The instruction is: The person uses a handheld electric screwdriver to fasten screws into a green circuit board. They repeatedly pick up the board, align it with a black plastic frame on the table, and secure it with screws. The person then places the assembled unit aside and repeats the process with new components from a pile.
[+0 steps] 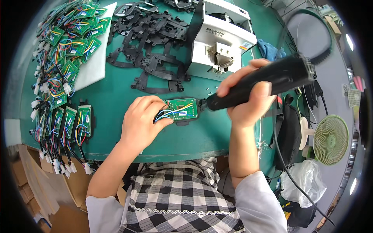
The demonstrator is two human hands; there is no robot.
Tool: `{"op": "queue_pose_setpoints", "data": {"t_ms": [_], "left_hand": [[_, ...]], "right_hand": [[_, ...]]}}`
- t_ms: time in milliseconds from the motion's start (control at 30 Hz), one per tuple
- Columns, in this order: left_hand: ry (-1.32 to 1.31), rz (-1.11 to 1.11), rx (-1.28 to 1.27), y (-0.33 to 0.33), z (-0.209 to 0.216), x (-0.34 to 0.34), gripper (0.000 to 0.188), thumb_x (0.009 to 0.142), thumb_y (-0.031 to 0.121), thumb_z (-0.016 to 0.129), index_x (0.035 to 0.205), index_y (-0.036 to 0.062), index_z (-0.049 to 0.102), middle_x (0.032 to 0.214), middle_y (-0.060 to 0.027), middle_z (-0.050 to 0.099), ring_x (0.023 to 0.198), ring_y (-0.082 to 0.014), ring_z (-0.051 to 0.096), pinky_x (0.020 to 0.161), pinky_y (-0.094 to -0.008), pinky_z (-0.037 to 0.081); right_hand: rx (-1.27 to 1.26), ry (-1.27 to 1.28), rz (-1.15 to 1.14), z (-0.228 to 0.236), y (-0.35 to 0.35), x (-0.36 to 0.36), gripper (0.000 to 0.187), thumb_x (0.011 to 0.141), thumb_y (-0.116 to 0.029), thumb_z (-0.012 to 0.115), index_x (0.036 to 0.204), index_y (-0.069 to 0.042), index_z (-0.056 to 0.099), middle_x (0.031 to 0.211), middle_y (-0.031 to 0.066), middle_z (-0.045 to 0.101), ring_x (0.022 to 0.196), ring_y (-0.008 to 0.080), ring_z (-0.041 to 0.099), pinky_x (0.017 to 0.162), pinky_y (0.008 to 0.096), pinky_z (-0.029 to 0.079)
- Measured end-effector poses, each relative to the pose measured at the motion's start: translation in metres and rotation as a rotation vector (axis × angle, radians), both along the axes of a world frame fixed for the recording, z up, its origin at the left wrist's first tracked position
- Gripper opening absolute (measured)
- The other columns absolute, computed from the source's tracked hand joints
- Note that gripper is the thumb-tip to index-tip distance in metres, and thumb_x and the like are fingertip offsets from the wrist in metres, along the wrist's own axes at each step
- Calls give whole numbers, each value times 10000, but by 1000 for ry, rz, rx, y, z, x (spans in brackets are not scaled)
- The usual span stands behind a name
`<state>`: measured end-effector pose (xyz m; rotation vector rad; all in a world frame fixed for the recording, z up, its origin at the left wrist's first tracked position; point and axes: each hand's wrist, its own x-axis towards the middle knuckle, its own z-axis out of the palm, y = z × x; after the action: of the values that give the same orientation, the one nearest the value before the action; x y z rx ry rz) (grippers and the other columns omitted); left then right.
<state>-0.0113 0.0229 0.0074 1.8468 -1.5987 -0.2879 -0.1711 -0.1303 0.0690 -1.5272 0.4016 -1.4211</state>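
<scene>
A green circuit board (182, 109) with blue, yellow and black wires rests on a black plastic frame on the table. My left hand (144, 120) is closed around its left end, thumb at the lower edge and fingers above. In my right hand (250, 91) is a black electric screwdriver (264, 82), held aslant with a cable hanging from its rear. Its nose points down toward a black tab (202, 104) at the frame's right end. Whether the bit touches the tab, I cannot tell. A few small screws (210, 92) lie loose just above the nose.
A white screw feeder (221, 39) stands at the back. Black plastic frames (151, 50) are heaped left of it. Wired circuit boards (72, 50) pile up at far left, partly over a white foam sheet (95, 64). A green fan (331, 139) and blue cloth (268, 49) are at right.
</scene>
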Motion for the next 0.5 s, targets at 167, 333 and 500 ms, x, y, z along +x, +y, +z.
{"op": "queue_pose_setpoints", "data": {"t_ms": [167,333,500], "left_hand": [[37,-28,-13,-1,0,-2,328,641,173,803,924,36,707,1029,-45,622,958,-253,574,809,-363,480],[12,-54,-29,-2,-1,0,310,652,173,798,921,41,719,1032,-39,616,957,-248,572,807,-361,478],[5,-64,-31,-2,-3,1,314,661,179,793,939,49,724,1029,-35,612,961,-248,572,807,-362,479]], "right_hand": [[-199,-52,-253,53,-43,0,686,881,-618,472,1121,21,398,657,135,570,480,227,547,454,337,476],[-316,-24,-264,56,-51,20,613,909,-490,530,1059,92,409,609,157,567,444,225,563,441,314,487],[-299,-5,-295,50,-47,30,550,901,-442,571,1018,80,443,597,148,563,436,211,558,429,301,471]]}}
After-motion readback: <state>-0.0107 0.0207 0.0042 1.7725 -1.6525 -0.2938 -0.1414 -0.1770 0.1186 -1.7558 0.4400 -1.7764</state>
